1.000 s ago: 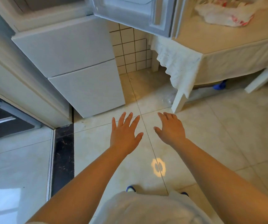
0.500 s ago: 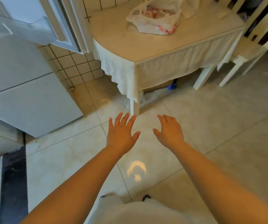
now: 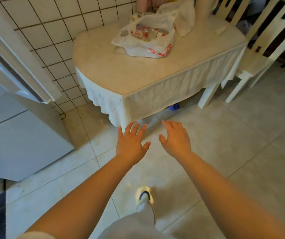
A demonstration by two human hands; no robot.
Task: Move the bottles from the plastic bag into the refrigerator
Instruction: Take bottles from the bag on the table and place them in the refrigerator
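A white plastic bag [image 3: 155,47] with red print lies open on the table [image 3: 121,73], several small bottles [image 3: 142,32] with red-and-white labels showing inside it. The white refrigerator [image 3: 17,144] stands at the left, its open door [image 3: 14,71] reaching toward the tiled wall. My left hand [image 3: 131,144] and my right hand [image 3: 176,138] are stretched out in front of me above the floor, just short of the table's near edge. Both have straight, spread fingers and hold nothing.
A cream tablecloth hangs over the table's edge. A white cloth [image 3: 184,16] lies behind the bag. Two white chairs [image 3: 252,54] stand at the table's right. A blue object [image 3: 174,106] sits under the table. My shoe [image 3: 144,195] is on the tiled floor.
My view has swung right from the refrigerator to the table, and the bag now sits nearer and more central. Both hands stay empty and spread, held out in front.
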